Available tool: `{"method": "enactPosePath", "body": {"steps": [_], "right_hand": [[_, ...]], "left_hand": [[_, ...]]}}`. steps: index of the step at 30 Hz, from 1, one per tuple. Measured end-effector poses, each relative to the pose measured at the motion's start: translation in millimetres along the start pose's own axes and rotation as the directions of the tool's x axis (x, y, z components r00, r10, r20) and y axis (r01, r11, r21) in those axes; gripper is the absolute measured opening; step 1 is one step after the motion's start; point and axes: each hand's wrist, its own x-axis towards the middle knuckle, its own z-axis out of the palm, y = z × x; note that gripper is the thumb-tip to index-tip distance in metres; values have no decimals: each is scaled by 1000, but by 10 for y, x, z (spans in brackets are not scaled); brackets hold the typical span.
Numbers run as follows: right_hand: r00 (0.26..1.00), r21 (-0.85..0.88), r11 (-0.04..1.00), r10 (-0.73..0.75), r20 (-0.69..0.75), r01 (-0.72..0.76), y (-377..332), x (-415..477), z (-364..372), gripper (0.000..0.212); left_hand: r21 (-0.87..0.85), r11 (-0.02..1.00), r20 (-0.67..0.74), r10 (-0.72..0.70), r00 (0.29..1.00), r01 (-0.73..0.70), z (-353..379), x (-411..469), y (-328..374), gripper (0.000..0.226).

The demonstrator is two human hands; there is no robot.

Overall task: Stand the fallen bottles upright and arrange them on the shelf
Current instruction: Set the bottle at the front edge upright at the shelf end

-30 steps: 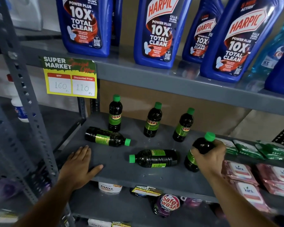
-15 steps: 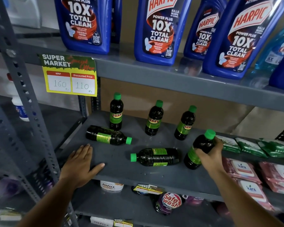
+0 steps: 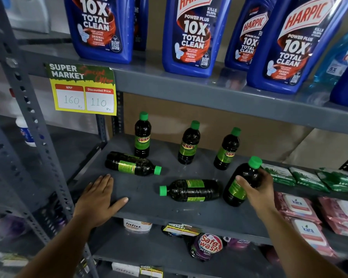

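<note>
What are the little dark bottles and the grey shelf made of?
Little dark bottles: probably clear glossy plastic, since light glints on them and dark liquid shows through; caps look like matte green plastic. Grey shelf: likely painted metal, smooth and thin-edged, on holed posts.

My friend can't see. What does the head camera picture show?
A right hand grips a tilted dark bottle on a grey shelf. Two bottles lie fallen, three stand behind. The left hand rests flat on the shelf.

blue bottles: HARPIC 10X TOTAL CLEAN | price tag: 160, 110 | dark bottles: SUNNY
</note>
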Motion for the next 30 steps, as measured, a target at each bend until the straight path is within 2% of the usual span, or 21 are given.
{"method": "enactPosePath", "body": {"steps": [3, 8, 12, 16, 18, 20, 23, 25, 28, 30], "right_hand": [[999, 35, 999, 20, 47, -21, -8, 40, -43, 70], [987, -179, 972, -160, -30, 152, -92, -30, 7, 60], [997, -159, 985, -70, -16, 66, -116, -28, 87, 75], [987, -216, 971, -125, -101, 101, -103, -25, 146, 84], [996, -127, 990, -71, -47, 64, -82, 5, 163, 82], [998, -125, 990, -56, 32, 60, -59, 31, 154, 80], [995, -143, 985, -99, -10, 96, -13, 60, 114, 82], [997, -87, 995, -55, 45, 58, -32, 34, 97, 88], [994, -108, 991, -68, 84, 77, 33, 26, 92, 100], [995, -131, 988, -73, 62, 81, 69, 27, 88, 94]], "left_hand": [[10, 1000, 7, 4, 1000, -4, 2, 13, -8, 116], [12, 1000, 5, 8, 1000, -8, 6, 21, 0, 115], [7, 1000, -3, 8, 1000, -8, 12, 15, -9, 114], [-5, 1000, -21, 13, 1000, -13, 11, 13, -9, 114], [-2, 1000, -19, 12, 1000, -12, 8, 11, -6, 113], [-6, 1000, -19, 13, 1000, -13, 6, 13, -10, 112], [-3, 1000, -16, 13, 1000, -13, 13, 22, -18, 111], [1, 1000, -13, 12, 1000, -12, 18, 24, -14, 111], [-6, 1000, -11, 11, 1000, -11, 13, 16, -15, 112], [-9, 1000, -12, 14, 1000, -14, 7, 18, -16, 113]]}}
